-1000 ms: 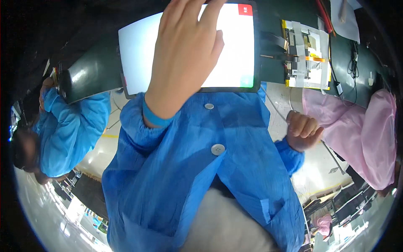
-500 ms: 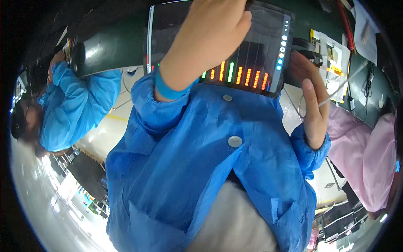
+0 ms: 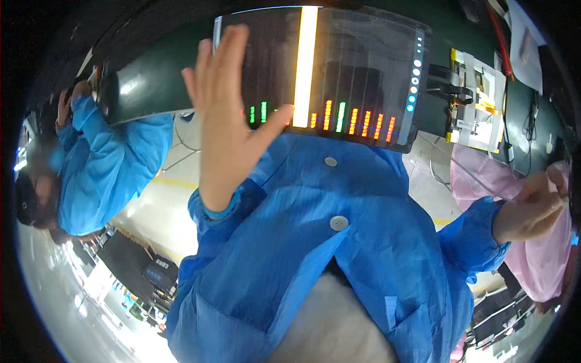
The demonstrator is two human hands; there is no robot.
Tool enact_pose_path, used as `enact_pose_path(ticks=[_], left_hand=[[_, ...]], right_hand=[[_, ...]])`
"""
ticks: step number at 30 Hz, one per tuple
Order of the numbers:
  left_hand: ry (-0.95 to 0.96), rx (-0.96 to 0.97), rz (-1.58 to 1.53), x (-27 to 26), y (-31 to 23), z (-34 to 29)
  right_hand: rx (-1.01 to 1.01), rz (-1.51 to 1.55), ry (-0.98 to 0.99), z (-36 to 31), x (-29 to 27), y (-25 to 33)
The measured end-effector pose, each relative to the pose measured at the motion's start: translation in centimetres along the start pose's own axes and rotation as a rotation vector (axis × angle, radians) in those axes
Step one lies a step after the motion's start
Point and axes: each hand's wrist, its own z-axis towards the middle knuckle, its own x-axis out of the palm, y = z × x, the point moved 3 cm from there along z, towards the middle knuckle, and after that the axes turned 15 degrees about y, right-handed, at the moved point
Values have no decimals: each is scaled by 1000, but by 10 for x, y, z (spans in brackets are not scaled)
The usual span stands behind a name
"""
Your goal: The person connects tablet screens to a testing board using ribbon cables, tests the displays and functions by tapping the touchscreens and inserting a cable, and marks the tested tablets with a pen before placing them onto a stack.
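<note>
In front of me lies a dark touchscreen device (image 3: pixel 363 66) whose lit screen has a bright yellow vertical bar and several red and green marks along its near edge. My left hand (image 3: pixel 227 121) is open over the screen's left part, fingers stretched and thumb apart. Whether it touches the glass I cannot tell. Far to the right, my right hand (image 3: pixel 532 209) is closed in a pinch. A thin grey cable (image 3: pixel 472 172) runs from beside the device up to this hand; its end is mostly hidden by the fingers.
Right of the device sits a white and yellow fixture (image 3: pixel 478 100) beside black straps (image 3: pixel 448 85). Black cables (image 3: pixel 531 118) and a red rod (image 3: pixel 499 42) lie beyond. A person in blue (image 3: pixel 115 163) works at left; a pink sleeve (image 3: pixel 532 260) is close to my right hand.
My left hand has drawn back leftward from across the screen and spread its fingers. My right hand moved from the device's right side out to the far right. A yellow bar shows on the screen.
</note>
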Motion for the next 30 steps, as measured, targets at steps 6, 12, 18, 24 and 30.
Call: enact_pose_path(ticks=[6,12,18,24,30], left_hand=[[-213,-226,-201,1,33,-17],[-284,-265,-468,13,57,-14],[-227,-301,-631,21,56,-9],[-239,-291,-654,26,56,-9],[-205,-271,-758,25,49,-7]], right_hand=[[-438,-443,504,-8,64,7],[-399,-547,632,-3,95,22],[-275,-396,705,-2,104,8],[-386,-397,749,3,107,4],[-533,-414,846,11,108,4]])
